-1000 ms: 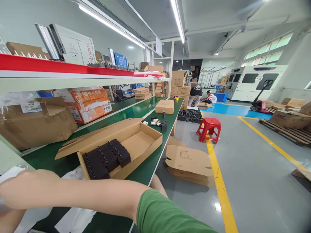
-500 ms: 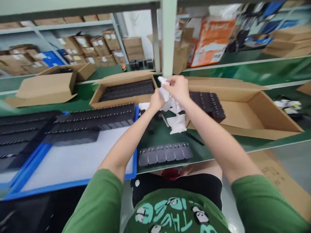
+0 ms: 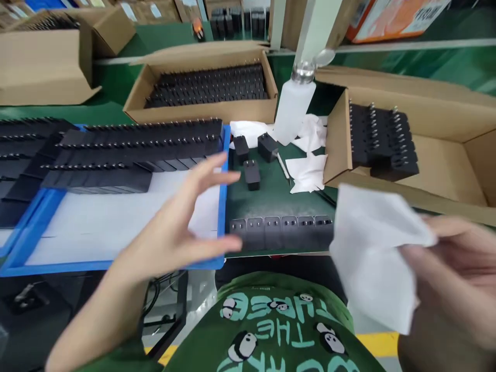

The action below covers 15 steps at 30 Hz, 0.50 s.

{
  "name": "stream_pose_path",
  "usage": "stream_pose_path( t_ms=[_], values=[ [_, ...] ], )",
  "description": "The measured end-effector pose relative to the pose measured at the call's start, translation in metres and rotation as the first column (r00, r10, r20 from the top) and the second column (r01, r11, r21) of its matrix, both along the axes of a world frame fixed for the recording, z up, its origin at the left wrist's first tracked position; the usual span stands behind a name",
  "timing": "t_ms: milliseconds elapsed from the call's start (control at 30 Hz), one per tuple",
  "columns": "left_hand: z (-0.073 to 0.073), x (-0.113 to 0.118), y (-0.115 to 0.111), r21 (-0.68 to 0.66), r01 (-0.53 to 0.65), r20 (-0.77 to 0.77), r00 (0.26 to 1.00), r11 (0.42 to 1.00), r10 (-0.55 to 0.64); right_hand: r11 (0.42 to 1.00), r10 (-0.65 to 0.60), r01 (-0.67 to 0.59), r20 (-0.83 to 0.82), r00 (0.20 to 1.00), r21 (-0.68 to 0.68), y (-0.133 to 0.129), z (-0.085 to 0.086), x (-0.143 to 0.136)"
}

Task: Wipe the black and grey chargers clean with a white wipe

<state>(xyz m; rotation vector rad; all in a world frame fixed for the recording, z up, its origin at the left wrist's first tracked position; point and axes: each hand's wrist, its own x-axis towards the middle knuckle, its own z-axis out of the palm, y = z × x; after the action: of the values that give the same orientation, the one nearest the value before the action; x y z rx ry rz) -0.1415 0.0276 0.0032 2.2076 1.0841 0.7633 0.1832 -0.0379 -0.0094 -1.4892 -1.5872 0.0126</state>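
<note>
Pinching cloth point(image 3: 374, 258) in right hand point(image 3: 457, 268), closed on its right side, by near edge of counter point(image 3: 263, 201), right of adapters point(image 3: 281, 235). Holding nothing in left hand point(image 3: 172, 227), spread wide over right edge of tray point(image 3: 222, 206).

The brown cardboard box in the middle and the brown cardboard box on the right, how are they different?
The middle brown cardboard box looks nearly full of black blocks with pins; the right brown cardboard box has a smaller group of black blocks at its left end and bare cardboard beside it. The middle box sits farther back; the right box is nearer. Both are open.
</note>
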Motion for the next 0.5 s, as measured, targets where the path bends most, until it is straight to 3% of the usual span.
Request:
stream_pose_path(
  t_ms=[33, 100, 233, 367, 500],
  values=[
    [-0.010, -0.009, -0.020, -0.060, -0.025, -0.094, 0.995, 0.998, 0.020, 0.998, -0.010, 0.005, -0.081, 0.997, -0.057, -0.014, -0.017, -0.003],
    [-0.034, -0.016, -0.046, -0.088, -0.083, -0.203, 0.977, 0.993, 0.064, 0.987, 0.076, -0.080, -0.034, 0.997, -0.136, -0.029, -0.046, -0.009],
    [-0.068, -0.008, -0.055, 0.035, -0.086, -0.262, 0.961, 0.996, 0.092, 0.973, 0.228, -0.217, 0.399, 0.888, -0.074, -0.039, -0.085, -0.024],
    [-0.072, -0.004, -0.046, 0.091, -0.036, -0.241, 0.969, 0.995, 0.058, 0.979, 0.184, -0.203, 0.522, 0.833, -0.020, -0.045, -0.098, -0.044],
    [-0.069, -0.008, -0.043, 0.097, -0.013, -0.233, 0.972, 0.995, 0.036, 0.946, 0.245, -0.323, 0.563, 0.789, 0.041, -0.039, -0.096, -0.066]
  ],
)
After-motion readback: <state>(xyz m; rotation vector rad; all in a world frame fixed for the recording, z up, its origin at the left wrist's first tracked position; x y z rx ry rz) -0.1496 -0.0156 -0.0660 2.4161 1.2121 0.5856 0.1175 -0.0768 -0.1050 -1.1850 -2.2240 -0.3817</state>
